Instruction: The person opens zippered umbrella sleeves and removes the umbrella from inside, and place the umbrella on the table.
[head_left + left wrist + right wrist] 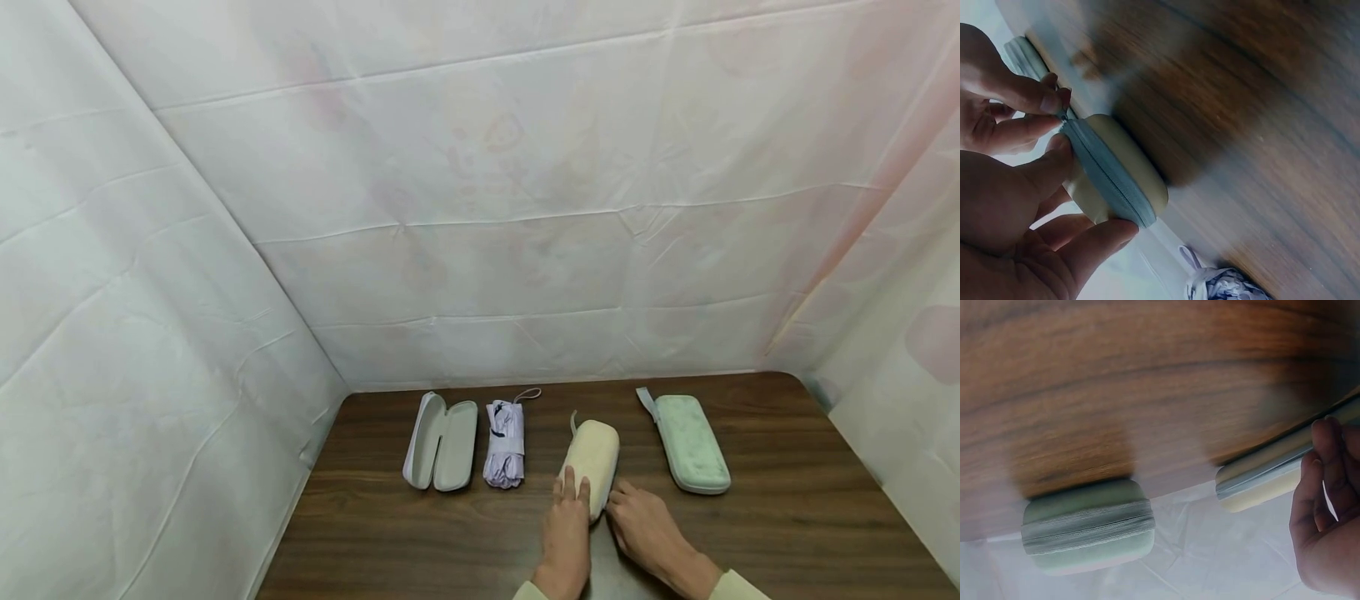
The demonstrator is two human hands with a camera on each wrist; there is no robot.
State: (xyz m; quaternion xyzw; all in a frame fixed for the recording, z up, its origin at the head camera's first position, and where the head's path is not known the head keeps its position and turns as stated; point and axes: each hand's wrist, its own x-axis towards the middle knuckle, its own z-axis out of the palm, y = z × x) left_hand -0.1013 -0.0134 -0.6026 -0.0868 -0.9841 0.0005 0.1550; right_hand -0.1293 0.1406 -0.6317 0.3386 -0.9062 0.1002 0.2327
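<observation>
A cream zip-up case (594,454) lies on the table, long side slanting away from me. My left hand (567,533) holds its near end, thumb and fingers on either side in the left wrist view. At the near right corner, my right hand (647,527) pinches the zipper pull between thumb and finger. Along the case's side runs a grey zipper (1110,172), its two halves lying together at this end. A fabric loop (573,422) sticks out from the far end. In the right wrist view, the right hand's fingers hide part of the cream case (1260,481).
To the right lies a closed green zip-up case (692,444) with a strap. Left of the cream case is a folded lilac umbrella (505,446) with a wrist loop. Farther left, an opened lilac case (455,446) shows its grey lining. White sheets (480,275) hang around the wooden table (360,533).
</observation>
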